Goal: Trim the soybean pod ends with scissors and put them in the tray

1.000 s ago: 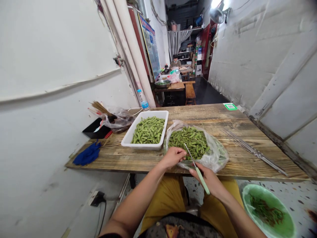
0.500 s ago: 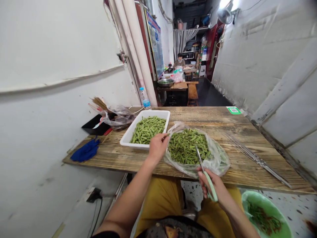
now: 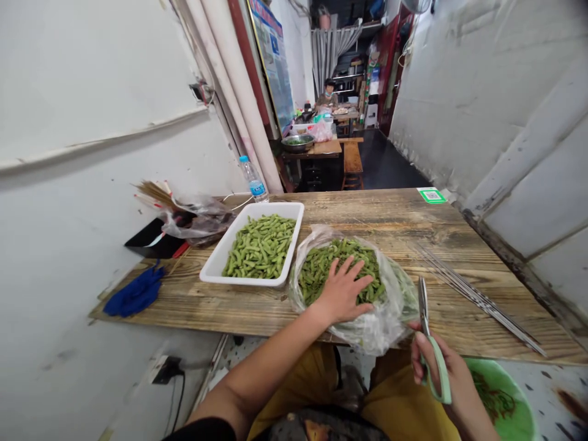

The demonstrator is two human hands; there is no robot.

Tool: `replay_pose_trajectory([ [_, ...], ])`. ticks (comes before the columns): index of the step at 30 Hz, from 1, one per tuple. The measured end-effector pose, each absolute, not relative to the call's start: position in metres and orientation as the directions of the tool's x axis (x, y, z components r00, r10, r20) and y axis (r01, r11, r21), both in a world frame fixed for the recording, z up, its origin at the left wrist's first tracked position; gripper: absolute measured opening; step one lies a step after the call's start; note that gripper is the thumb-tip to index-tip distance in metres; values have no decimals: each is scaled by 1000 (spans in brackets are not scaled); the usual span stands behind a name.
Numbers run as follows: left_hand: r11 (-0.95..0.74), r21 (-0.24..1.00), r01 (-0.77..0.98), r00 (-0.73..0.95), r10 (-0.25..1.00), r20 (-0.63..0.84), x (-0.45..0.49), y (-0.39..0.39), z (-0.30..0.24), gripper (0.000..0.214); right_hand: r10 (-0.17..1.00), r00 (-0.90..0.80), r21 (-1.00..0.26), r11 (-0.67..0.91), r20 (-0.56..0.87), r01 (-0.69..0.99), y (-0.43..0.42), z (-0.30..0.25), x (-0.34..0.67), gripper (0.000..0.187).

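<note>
My left hand [image 3: 343, 292] lies with fingers spread on the pile of green edamame pods [image 3: 331, 264] inside a clear plastic bag [image 3: 390, 318] at the wooden table's near edge. My right hand [image 3: 441, 373] is closed round the pale green handles of a pair of scissors [image 3: 425, 318], blades pointing up, just off the table's edge to the right of the bag. Left of the bag stands a white rectangular tray [image 3: 215, 266] filled with more edamame pods [image 3: 260, 246].
Metal skewers [image 3: 478, 297] lie on the table [image 3: 404, 223] at right. A blue cloth [image 3: 133, 294], a black tray with a bag of bamboo sticks [image 3: 184, 214] and a water bottle [image 3: 252, 179] stand at left. A green-lined bin [image 3: 505, 398] holds trimmings. A person sits far back.
My left hand moved from the white tray's rim onto the pods in the bag, fingers now spread. My right hand with the scissors drew back to the right, off the bag.
</note>
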State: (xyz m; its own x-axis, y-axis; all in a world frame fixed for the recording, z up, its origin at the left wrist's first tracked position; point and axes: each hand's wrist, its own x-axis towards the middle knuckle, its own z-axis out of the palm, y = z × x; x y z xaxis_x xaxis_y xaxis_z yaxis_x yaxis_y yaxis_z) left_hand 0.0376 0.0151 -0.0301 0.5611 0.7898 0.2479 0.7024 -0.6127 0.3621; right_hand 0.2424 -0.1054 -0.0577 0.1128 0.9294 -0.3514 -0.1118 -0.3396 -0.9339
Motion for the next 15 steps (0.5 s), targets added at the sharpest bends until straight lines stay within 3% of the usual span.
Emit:
replay_pose_trajectory([
  [7, -461, 388, 798, 417, 887, 197, 10, 31, -27, 36, 908, 111, -907, -382, -405, -179, -81, -48, 256, 44],
  [12, -463, 548, 697, 409, 884, 227, -12, 24, -29, 26, 886, 50, -862, -433, -460, -263, -73, -47, 258, 42],
  [15, -416, 594, 689, 361, 907, 217, -22, 22, -27, 27, 882, 78, -873, -441, -464, -209, -72, -46, 257, 43],
])
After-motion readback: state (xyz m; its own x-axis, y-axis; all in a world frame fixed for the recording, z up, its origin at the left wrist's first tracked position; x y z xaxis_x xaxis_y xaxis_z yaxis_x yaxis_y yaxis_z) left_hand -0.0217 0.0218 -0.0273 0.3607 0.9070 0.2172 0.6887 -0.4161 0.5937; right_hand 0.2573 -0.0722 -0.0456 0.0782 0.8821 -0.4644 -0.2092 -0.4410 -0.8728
